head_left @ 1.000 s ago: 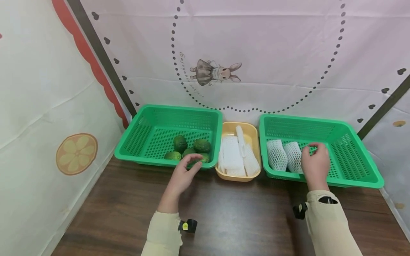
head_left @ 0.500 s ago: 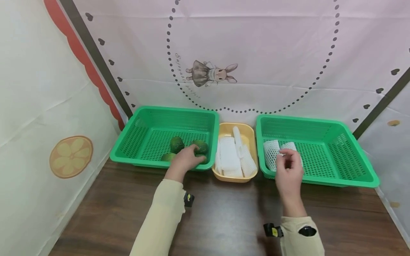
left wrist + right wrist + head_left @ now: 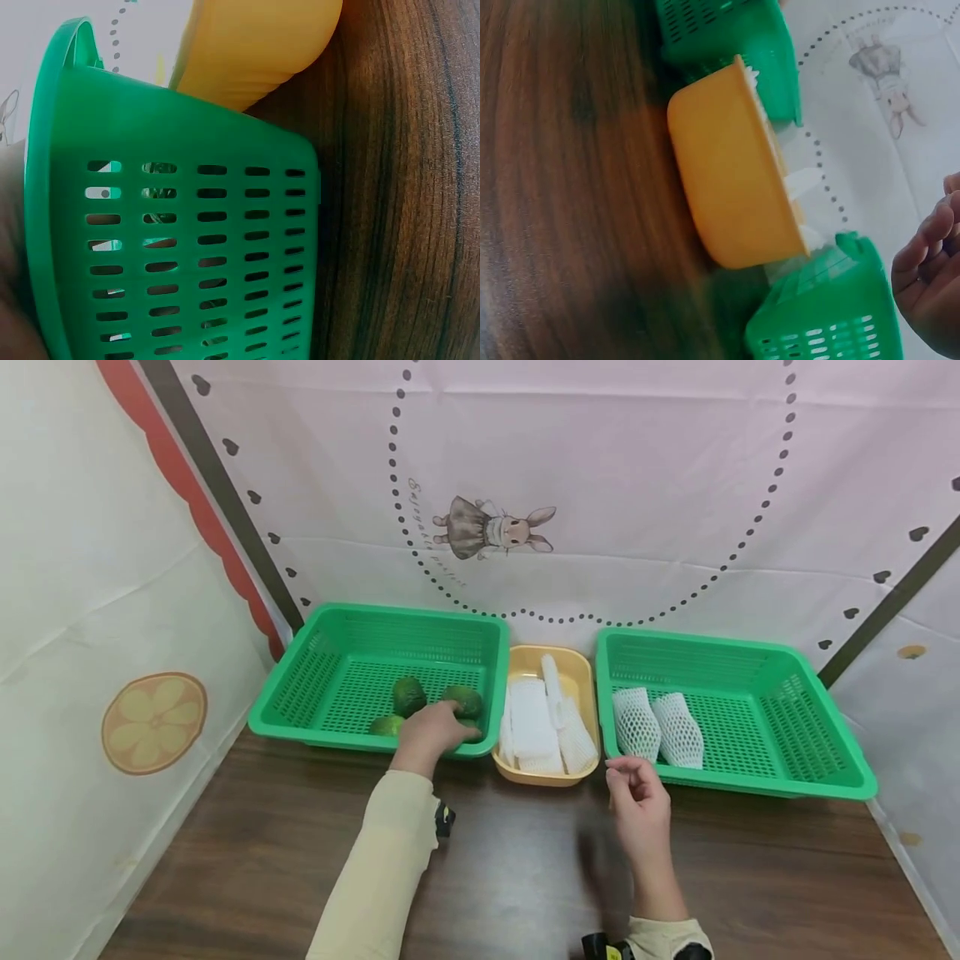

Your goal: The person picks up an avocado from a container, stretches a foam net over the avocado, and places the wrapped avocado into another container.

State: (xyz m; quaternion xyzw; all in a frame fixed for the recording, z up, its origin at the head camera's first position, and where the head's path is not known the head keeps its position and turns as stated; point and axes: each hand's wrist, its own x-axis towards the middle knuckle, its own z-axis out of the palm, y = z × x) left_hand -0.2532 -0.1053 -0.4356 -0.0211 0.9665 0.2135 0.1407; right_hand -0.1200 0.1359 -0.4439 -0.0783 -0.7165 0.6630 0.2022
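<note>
In the head view my left hand (image 3: 429, 735) reaches into the left green basket (image 3: 288, 731), thumb and fingers around a dark green avocado (image 3: 469, 724) that they partly hide. Other avocados (image 3: 409, 696) lie beside it. My right hand (image 3: 645, 802) holds nothing; its fingers hang loosely curled over the near left corner of the right green basket (image 3: 780, 785). That basket contains two pieces wrapped in white foam nets (image 3: 678, 731). The right wrist view shows the curled fingers (image 3: 922, 247) at its right edge.
Between the baskets stands a yellow tray (image 3: 547, 779) with several flat white foam net sleeves (image 3: 534, 718). All three containers rest on a dark wooden table (image 3: 517, 877). Behind them hangs a pale printed cloth (image 3: 637, 485), with another cloth side (image 3: 67, 610) at the left.
My left hand has lowered into the avocados and its fingers have come around one. My right hand has drawn back left and nearer from over the wrapped pieces.
</note>
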